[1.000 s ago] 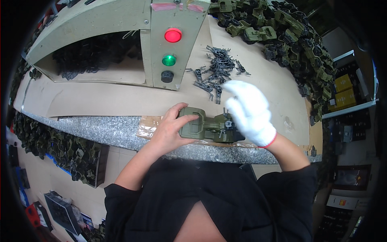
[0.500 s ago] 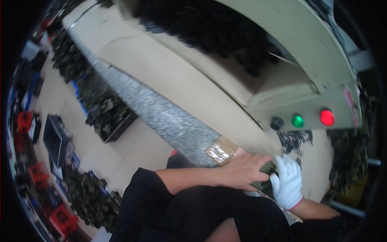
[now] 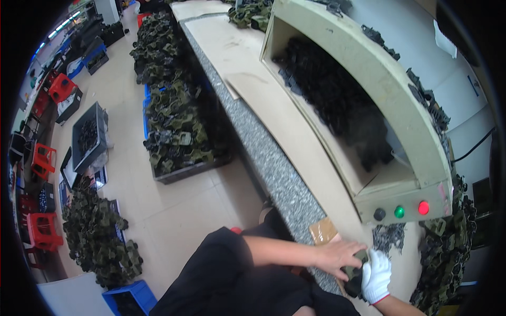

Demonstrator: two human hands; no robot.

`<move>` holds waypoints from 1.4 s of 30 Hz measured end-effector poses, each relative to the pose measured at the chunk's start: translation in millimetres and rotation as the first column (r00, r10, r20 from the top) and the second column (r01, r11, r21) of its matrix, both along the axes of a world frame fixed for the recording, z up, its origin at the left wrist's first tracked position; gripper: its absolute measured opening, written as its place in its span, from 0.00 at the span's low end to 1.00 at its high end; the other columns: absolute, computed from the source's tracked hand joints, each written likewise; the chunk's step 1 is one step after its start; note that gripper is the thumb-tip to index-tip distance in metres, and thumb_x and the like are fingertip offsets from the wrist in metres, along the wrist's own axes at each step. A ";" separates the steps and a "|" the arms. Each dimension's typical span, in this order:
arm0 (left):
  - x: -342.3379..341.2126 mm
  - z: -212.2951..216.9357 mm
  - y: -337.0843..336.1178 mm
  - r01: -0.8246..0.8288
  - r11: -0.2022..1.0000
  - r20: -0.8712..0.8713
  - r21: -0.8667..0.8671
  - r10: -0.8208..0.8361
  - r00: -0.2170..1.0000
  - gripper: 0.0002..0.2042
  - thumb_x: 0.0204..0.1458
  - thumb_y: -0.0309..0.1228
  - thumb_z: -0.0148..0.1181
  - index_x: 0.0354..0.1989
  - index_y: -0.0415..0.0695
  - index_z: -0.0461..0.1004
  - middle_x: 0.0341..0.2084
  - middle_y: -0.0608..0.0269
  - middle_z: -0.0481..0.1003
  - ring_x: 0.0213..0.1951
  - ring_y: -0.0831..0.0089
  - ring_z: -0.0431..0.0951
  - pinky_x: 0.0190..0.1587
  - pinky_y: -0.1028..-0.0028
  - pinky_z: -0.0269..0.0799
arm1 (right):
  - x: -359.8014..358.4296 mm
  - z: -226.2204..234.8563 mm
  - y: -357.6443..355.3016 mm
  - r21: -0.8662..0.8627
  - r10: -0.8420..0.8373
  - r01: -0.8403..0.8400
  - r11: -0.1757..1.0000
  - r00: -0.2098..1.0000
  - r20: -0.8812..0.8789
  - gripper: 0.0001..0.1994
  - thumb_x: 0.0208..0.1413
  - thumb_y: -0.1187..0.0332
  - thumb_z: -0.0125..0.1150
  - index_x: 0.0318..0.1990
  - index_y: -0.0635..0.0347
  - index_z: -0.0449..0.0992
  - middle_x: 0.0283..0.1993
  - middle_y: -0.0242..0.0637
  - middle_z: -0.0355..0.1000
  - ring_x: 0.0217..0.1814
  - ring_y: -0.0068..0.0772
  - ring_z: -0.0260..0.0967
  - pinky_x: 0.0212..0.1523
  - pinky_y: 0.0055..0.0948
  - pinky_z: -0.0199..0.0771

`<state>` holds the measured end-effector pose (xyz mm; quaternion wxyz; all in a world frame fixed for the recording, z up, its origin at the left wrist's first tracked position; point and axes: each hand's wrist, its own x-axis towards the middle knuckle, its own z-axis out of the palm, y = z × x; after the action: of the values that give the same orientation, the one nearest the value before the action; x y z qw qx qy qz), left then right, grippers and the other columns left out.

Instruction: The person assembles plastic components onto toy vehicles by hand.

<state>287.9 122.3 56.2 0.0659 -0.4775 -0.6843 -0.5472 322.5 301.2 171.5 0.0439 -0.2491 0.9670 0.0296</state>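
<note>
A workshop floor (image 3: 174, 210) crowded with crates of olive parts runs beside a long speckled-edged tabletop (image 3: 274, 163). At its near edge lies an olive part (image 3: 354, 274), its axis hidden. The bare left hand (image 3: 337, 256) and gloved right hand (image 3: 376, 276) close their fingers around it.

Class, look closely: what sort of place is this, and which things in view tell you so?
Probably a factory assembly workshop: a long workbench, a machine housing with coloured push buttons, and floor crates piled with identical dark green parts.
</note>
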 end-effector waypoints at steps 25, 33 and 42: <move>-7.7 21.5 -8.7 -0.090 0.994 -0.114 -0.062 0.083 0.990 0.19 0.32 0.42 0.69 0.34 0.51 0.74 0.48 0.45 0.61 0.46 0.52 0.68 0.44 0.63 0.69 | -17.7 -0.8 -1.7 -0.340 -0.403 0.391 0.855 0.914 0.038 0.19 0.58 0.58 0.40 0.47 0.62 0.66 0.45 0.50 0.67 0.49 0.51 0.63 0.49 0.39 0.62; 4.0 19.8 -12.3 -0.011 0.996 -0.058 -0.083 0.006 0.998 0.17 0.36 0.44 0.66 0.33 0.50 0.72 0.45 0.45 0.62 0.42 0.52 0.69 0.42 0.63 0.68 | -0.8 10.6 -17.3 -0.079 -0.078 0.072 0.994 0.994 -0.074 0.15 0.50 0.65 0.52 0.45 0.60 0.67 0.39 0.43 0.67 0.42 0.45 0.65 0.42 0.41 0.63; -4.6 23.0 -11.1 0.086 0.986 -0.040 -0.140 -0.092 0.995 0.15 0.37 0.45 0.64 0.32 0.52 0.71 0.46 0.44 0.61 0.42 0.54 0.68 0.41 0.62 0.67 | -10.7 5.9 -17.4 -0.081 -0.221 0.224 0.971 0.974 0.043 0.16 0.51 0.65 0.52 0.47 0.60 0.65 0.40 0.46 0.67 0.43 0.49 0.64 0.43 0.42 0.65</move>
<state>283.3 111.2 79.2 0.0241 -0.5237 -0.6968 -0.4896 311.8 283.8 177.4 0.0524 -0.1414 0.9883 -0.0209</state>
